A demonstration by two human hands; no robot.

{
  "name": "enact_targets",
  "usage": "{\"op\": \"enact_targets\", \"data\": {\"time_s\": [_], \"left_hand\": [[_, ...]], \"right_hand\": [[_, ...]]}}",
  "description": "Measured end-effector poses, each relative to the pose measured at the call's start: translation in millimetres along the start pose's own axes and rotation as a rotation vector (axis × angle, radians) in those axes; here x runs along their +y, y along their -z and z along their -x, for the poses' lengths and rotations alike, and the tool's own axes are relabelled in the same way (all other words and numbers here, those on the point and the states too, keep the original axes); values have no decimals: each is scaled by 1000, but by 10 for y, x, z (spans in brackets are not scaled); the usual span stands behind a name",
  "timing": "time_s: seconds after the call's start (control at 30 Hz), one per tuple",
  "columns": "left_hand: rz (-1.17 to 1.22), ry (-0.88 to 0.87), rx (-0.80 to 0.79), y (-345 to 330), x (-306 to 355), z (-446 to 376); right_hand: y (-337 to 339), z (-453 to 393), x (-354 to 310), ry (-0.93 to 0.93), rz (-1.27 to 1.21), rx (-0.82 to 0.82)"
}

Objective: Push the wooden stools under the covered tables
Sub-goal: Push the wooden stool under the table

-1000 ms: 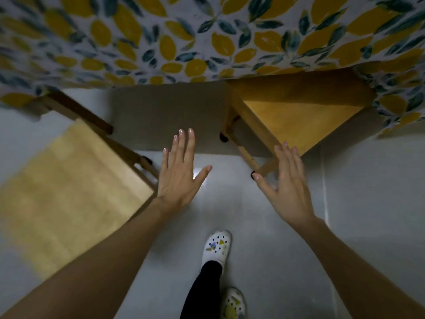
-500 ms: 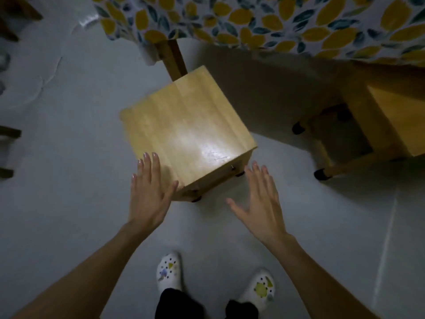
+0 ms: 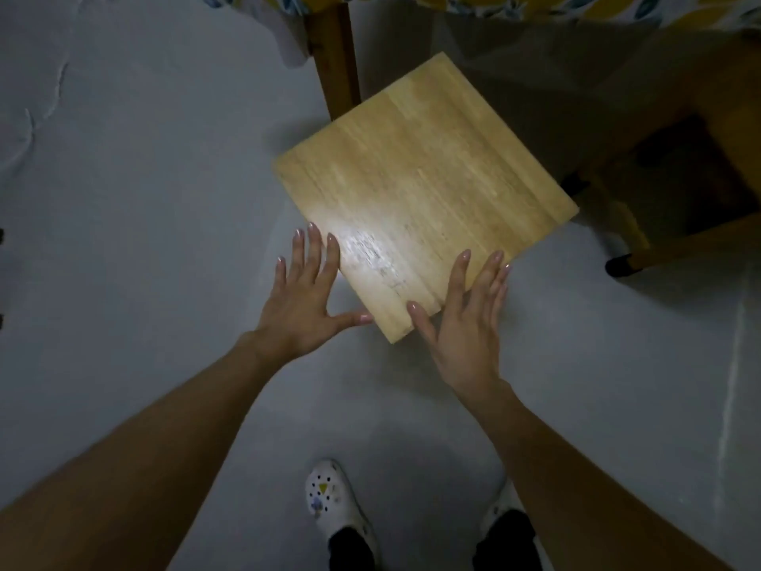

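1. Head view. No brand, label or writing can be read anywhere. The white clogs carry small charms, one a yellow triangle, but no letters can be made out.

2. Wooden stool: square seat, so no long axis. It sits turned like a diamond, one corner toward the person at 6 o'clock, the opposite corner toward 12 o'clock. The board grain runs from about 7 to 1 o'clock. It stands on the grey floor, centre frame, its far corner in the shadow below the covered table's cloth.

3. Table leg: dark wood, upright, just beside the stool's 11 o'clock edge.

4. Second stool: at 3 o'clock, already in shadow beneath the cloth, its black-capped feet showing.

5. Left hand: spread flat, fingers extended, lying along the seat's 8 o'clock edge, thumb by the near corner. Clasping nothing.

6. Right hand: likewise flat and splayed, fingers over the seat's 5 o'clock edge, thumb on top of the wood. Not curled round anything.

7. Against half a second ago: the seat has rotated and now fills more of the frame. Both hands have come onto its near corner, where before the right one hung clear of it. The table leg has shifted from 11 toward 12 o'clock.
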State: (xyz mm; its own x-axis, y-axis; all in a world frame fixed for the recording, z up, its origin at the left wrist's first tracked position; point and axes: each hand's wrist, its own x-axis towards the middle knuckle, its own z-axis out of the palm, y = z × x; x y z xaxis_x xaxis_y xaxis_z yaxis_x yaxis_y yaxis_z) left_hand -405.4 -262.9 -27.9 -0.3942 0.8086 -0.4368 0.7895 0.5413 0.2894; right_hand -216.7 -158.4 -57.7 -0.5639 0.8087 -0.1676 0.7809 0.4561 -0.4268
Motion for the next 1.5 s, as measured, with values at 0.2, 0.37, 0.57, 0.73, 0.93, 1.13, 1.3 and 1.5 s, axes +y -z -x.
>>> {"op": "enact_targets", "data": {"time_s": [0.2,0.37,0.57,0.73,0.93,1.13,1.3,1.5], "left_hand": [[159,10,8,82,149,-260],[127,15,16,270,198,-694],[89,37,-9,630,338,-1479],[89,73,-8,931,498,-2208],[105,108,45,1118,682,-2745],[36,105,-98,1342,691,-2751],[-110,48,-232,1972,544,-2587],[115,168,220,2986,782,-1987]], "right_hand": [[44,-158,23,-43,75,-55],[173,-651,34,-39,97,-68],[442,-1528,106,4,64,-126],[727,-2378,179,17,117,-215],[936,-3039,312,45,156,-230],[1021,-3096,298,15,224,-293],[1480,-3104,39,0,295,-404],[2533,-3089,-947,162,96,-167]]}}
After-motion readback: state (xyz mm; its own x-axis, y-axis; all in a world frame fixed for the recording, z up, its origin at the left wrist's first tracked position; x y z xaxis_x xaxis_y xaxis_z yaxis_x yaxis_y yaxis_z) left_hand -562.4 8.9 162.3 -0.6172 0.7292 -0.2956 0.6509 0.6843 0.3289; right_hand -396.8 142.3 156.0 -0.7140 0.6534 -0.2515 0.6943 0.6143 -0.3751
